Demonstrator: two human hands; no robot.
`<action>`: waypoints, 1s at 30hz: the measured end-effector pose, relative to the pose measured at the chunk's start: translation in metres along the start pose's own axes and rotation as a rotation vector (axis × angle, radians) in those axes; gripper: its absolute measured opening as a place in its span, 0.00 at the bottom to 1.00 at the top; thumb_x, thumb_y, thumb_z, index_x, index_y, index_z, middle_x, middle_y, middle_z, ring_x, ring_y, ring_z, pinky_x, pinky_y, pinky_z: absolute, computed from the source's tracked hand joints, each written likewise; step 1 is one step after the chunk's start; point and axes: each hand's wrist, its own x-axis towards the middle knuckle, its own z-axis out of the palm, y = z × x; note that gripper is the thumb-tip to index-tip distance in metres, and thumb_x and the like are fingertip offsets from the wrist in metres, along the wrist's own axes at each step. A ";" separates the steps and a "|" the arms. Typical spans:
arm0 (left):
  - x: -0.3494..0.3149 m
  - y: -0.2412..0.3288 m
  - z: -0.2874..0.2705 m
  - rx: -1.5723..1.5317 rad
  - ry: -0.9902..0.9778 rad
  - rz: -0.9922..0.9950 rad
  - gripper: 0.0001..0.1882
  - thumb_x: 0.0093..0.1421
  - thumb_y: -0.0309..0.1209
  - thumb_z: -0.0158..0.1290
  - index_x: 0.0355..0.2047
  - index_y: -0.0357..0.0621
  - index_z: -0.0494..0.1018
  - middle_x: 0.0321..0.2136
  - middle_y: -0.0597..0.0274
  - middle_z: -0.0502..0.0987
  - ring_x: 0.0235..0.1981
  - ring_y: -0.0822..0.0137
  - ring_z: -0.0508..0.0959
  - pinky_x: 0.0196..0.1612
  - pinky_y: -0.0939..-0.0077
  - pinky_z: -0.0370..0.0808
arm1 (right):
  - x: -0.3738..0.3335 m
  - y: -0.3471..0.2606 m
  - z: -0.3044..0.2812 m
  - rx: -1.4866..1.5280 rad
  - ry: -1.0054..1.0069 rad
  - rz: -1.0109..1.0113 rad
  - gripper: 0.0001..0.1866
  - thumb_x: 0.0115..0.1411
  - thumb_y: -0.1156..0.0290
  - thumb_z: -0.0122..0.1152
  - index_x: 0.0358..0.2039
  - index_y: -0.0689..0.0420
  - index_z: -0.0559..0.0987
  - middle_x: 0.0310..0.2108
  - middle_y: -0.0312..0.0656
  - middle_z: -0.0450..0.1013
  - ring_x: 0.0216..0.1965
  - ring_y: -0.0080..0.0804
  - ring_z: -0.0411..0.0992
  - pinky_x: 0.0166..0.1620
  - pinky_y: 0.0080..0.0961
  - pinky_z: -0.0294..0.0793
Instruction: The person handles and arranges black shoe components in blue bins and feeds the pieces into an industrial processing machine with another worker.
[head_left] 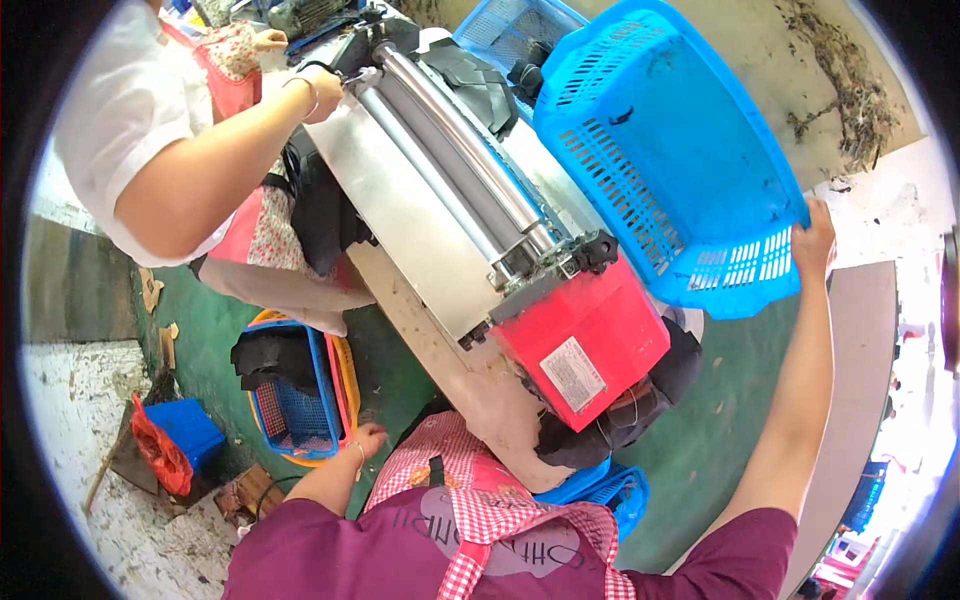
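With its fingers hooked over the rim, my right hand holds a large blue plastic basket tilted up at the far right, its slotted sides and solid bottom facing me. My left hand hangs low on the left beside a blue basket set in a yellow-orange basket; its fingers look partly curled, and whether they touch the rim cannot be told. Black pieces of material lie over the blue one. Between my arms stands a machine with steel rollers, a metal bed and a red housing.
A co-worker in a white top stands at the left, one hand at the rollers' far end. Black pieces lie behind the machine. A blue bucket with a red liner stands lower left, and another blue basket under the table edge.
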 end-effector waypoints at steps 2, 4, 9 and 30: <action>-0.013 0.003 -0.001 0.032 0.012 -0.002 0.18 0.54 0.33 0.56 0.44 0.37 0.77 0.31 0.59 0.80 0.31 0.68 0.78 0.35 0.73 0.75 | 0.024 0.004 0.010 0.018 -0.029 0.038 0.22 0.48 0.73 0.55 0.48 0.51 0.76 0.48 0.41 0.74 0.49 0.46 0.72 0.50 0.38 0.72; -0.040 0.017 -0.001 0.017 0.046 -0.042 0.16 0.55 0.32 0.56 0.41 0.36 0.77 0.29 0.61 0.79 0.29 0.70 0.77 0.34 0.74 0.74 | 0.042 0.010 0.020 0.037 -0.103 0.055 0.25 0.47 0.70 0.56 0.49 0.51 0.77 0.47 0.44 0.76 0.48 0.44 0.74 0.50 0.36 0.72; -0.003 -0.012 0.000 0.022 0.014 0.011 0.16 0.56 0.33 0.55 0.41 0.36 0.77 0.29 0.59 0.79 0.30 0.69 0.77 0.35 0.74 0.74 | 0.057 0.034 0.041 0.000 -0.334 0.100 0.31 0.48 0.54 0.66 0.53 0.49 0.75 0.46 0.46 0.76 0.51 0.44 0.71 0.52 0.40 0.70; -0.045 -0.013 -0.002 0.140 0.121 0.154 0.17 0.54 0.33 0.57 0.44 0.40 0.78 0.38 0.54 0.82 0.38 0.64 0.81 0.44 0.72 0.77 | -0.309 -0.053 -0.046 0.980 0.225 0.686 0.26 0.67 0.61 0.55 0.60 0.61 0.64 0.56 0.42 0.62 0.51 0.30 0.65 0.53 0.29 0.66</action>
